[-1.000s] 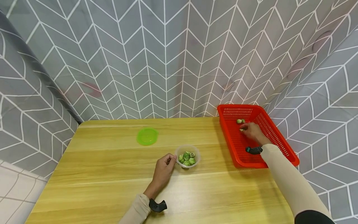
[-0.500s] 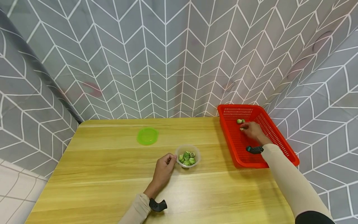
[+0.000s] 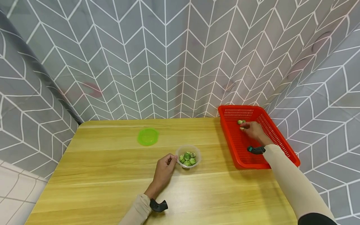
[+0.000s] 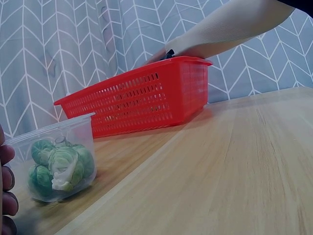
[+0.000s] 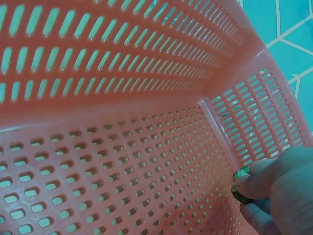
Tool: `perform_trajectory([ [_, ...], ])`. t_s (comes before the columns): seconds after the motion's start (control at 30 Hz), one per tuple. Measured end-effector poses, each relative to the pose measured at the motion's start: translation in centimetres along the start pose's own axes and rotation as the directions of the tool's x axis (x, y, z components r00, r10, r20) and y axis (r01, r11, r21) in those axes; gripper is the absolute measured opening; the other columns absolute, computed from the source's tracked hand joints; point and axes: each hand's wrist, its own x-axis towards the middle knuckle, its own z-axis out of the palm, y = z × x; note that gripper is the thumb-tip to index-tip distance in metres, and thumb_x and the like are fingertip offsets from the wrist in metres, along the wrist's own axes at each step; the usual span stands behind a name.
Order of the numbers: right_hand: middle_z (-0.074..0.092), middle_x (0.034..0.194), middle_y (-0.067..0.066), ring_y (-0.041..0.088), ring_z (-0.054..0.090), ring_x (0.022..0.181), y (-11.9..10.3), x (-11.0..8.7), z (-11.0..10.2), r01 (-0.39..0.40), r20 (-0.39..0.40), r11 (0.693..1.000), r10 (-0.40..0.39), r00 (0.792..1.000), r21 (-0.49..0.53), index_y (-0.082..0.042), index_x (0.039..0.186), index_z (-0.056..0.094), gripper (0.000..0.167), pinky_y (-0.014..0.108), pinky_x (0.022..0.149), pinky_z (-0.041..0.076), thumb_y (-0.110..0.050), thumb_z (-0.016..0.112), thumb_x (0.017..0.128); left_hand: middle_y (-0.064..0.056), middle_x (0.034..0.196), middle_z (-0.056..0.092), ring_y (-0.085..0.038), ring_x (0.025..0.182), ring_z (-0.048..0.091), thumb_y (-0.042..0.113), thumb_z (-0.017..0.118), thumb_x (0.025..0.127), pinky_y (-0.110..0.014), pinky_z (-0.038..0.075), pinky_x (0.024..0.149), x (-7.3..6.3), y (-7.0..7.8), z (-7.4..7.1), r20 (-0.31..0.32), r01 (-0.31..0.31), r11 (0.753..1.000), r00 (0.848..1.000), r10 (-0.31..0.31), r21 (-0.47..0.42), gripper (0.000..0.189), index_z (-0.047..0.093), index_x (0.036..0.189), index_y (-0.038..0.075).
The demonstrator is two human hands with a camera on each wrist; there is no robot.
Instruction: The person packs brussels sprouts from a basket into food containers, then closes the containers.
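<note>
My left hand (image 3: pixel 164 170) pinches the left rim of a small clear plastic container (image 3: pixel 199 157) on the table. Several green Brussels sprouts (image 3: pixel 187 158) lie inside it, also showing through its wall in the left wrist view. My right hand (image 3: pixel 254 130) is down inside the red plastic basket (image 3: pixel 234 150), with thumb and fingers around a Brussels sprout (image 5: pixel 239 193) that they partly hide. Just beyond those fingers, two more Brussels sprouts (image 3: pixel 240 122) rest near the basket's far end.
A round translucent green lid (image 3: pixel 148 137) lies flat on the wooden table (image 3: pixel 107 156), left of and behind the container. The basket's slotted walls (image 4: pixel 137 98) rise around my right hand. Grey patterned curtains (image 3: pixel 174 62) hang behind the table and at both sides.
My right hand has shifted very slightly within the basket, its fingers staying at the sprout. The left hand and the container hold still.
</note>
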Motion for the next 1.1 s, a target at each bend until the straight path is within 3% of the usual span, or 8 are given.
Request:
perform_trajectory([
  [0.4,0.061,0.128,0.03,0.039,0.058,0.109,-0.8,-0.5,-0.5,0.022,-0.01,0.999,-0.021,1.0,0.046,0.005,0.128,0.064,0.035,0.036,0.081,0.05,-0.013,0.066,0.098,-0.006,0.076,0.066,-0.011,0.062,0.049,0.036,0.06,0.103,-0.024,0.039,0.06,-0.1,0.2,0.0,-0.002,0.009,1.0,1.0,-0.009,-0.003,0.036,0.067,0.082,0.007],
  [0.63,0.062,0.127,0.029,0.038,0.06,0.107,-1.3,-0.9,-0.3,0.022,-0.024,0.996,-0.02,0.999,0.086,0.005,0.125,0.066,0.031,0.023,0.074,0.049,-0.009,0.066,0.098,-0.01,0.082,0.071,-0.011,0.065,0.051,0.026,0.061,0.103,-0.024,0.039,0.062,-0.1,0.4,0.2,-0.026,0.037,0.999,0.999,-0.037,-0.005,0.03,0.069,0.084,0.004],
  [0.77,0.062,0.128,0.028,0.037,0.061,0.107,-1.5,-1.1,-0.3,0.027,-0.037,0.994,-0.023,0.999,0.105,0.005,0.125,0.067,0.031,0.017,0.07,0.047,-0.009,0.067,0.097,-0.018,0.082,0.069,-0.01,0.063,0.048,0.019,0.06,0.103,-0.023,0.036,0.062,-0.4,1.6,0.2,-0.035,0.044,0.999,0.998,-0.044,0.003,0.029,0.068,0.085,-0.002],
  [0.93,0.06,0.134,0.025,0.037,0.061,0.114,-1.9,-1.3,-0.5,0.018,-0.025,0.991,-0.015,1.0,0.131,0.003,0.129,0.065,0.033,0.017,0.075,0.048,-0.011,0.066,0.099,-0.024,0.076,0.063,-0.007,0.06,0.043,0.015,0.059,0.103,-0.023,0.035,0.06,-0.9,3.9,-0.1,-0.031,0.024,1.0,0.999,-0.024,-0.018,0.028,0.066,0.084,-0.005],
  [1.1,0.062,0.134,0.021,0.034,0.062,0.113,-2.5,-1.7,-0.7,-0.005,-0.015,0.987,0.007,1.0,0.16,-0.001,0.132,0.065,0.035,0.024,0.081,0.051,-0.013,0.066,0.099,-0.023,0.077,0.065,-0.007,0.061,0.045,0.013,0.06,0.102,-0.023,0.036,0.061,-1.0,4.4,-0.2,-0.041,0.016,1.0,0.999,-0.017,-0.022,0.027,0.066,0.083,-0.004],
])
